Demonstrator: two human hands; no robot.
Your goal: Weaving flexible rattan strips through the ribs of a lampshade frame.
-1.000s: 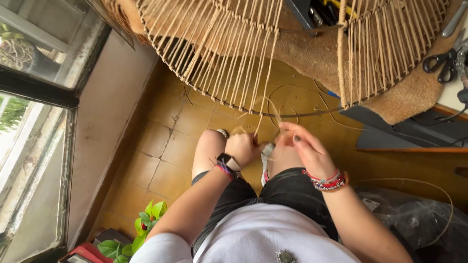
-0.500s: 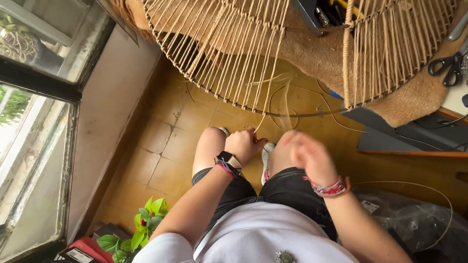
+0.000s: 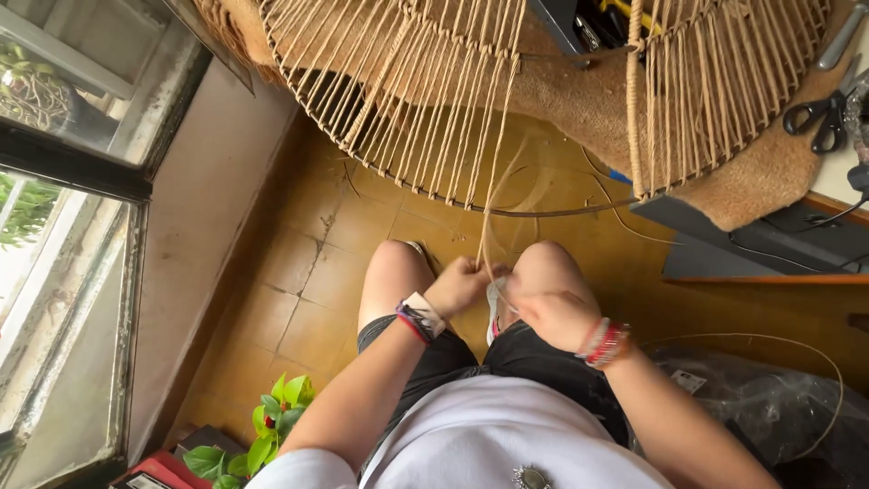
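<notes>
Cane strands (image 3: 493,213) hang from a woven frame (image 3: 434,100); left hand (image 3: 462,285) fingers pinch them; right hand (image 3: 552,312) fingers curled shut beside.

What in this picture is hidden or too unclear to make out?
Head view only:
- Left hand and right hand: the fingers curl between the knees, so the grip on the cords is unclear.
- Woven frame: cut off by the top edge.
- Scissors: the right edge hides the blade tips.
- Feet: hidden by the knees.

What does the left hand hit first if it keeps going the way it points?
Probably the pale cords pinched at its fingertips. The left hand points up-frame toward the woven cord frame; past the cords that comes next, though depth is unclear.
</notes>
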